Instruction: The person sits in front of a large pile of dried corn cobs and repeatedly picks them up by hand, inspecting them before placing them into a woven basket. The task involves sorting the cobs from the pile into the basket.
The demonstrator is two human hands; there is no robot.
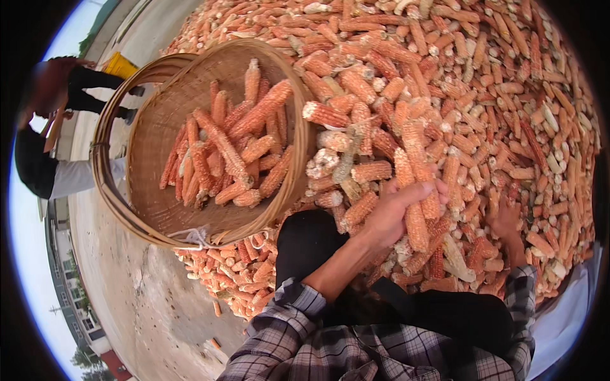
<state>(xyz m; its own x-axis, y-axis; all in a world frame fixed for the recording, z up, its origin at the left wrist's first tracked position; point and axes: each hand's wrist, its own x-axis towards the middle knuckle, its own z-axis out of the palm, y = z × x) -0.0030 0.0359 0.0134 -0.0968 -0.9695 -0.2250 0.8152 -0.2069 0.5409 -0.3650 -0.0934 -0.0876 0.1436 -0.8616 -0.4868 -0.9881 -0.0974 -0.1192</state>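
Note:
My left hand [395, 209] is closed around two bare orange corn cobs [417, 233], which lie side by side across the fingers just above the heap. To the right, my right hand [506, 219] reaches down into the heap of shelled corn cobs [505, 128]. Its fingers are blurred and partly hidden among the cobs, so I cannot tell whether they hold one. Left of my hands, a woven bamboo basket [147, 162] rests against the heap, its mouth facing me. Several reddish cobs [224, 147] lie jumbled in its bottom.
The basket's tall hoop handle [102, 157] juts out leftward, and white cord [195, 235] is tied to its rim. My dark-clad knee [305, 243] is close below the basket. Concrete ground [157, 295] stretches left. Two people stand beyond, near a yellow container [121, 65].

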